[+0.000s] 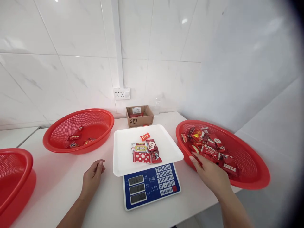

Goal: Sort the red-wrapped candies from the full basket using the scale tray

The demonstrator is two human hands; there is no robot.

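- My right hand (211, 174) reaches into the right basket (251, 164), thumb out and fingers bent down over the wrapped packets (211, 150); I can't tell whether they pinch one.
- My left hand (92, 177) hangs loosely curled beside the scale (152, 190), thumb close to the fingertips; no packet shows in it.
- I'd call this step picking from the basket, with a few packets lying on the white tray (123, 152) over the scale and a small red sweet (145, 136) just behind them.
- As I judge it, taking a single packet here calls for a light pinch, since they overlap (the scale's digits are too faint to trust).
- The white table (106, 202) also bears a left basket (102, 126) with a few packets and a cardboard box (142, 121).
- Behind rises a marbled tile wall (83, 79) with a socket (122, 93).
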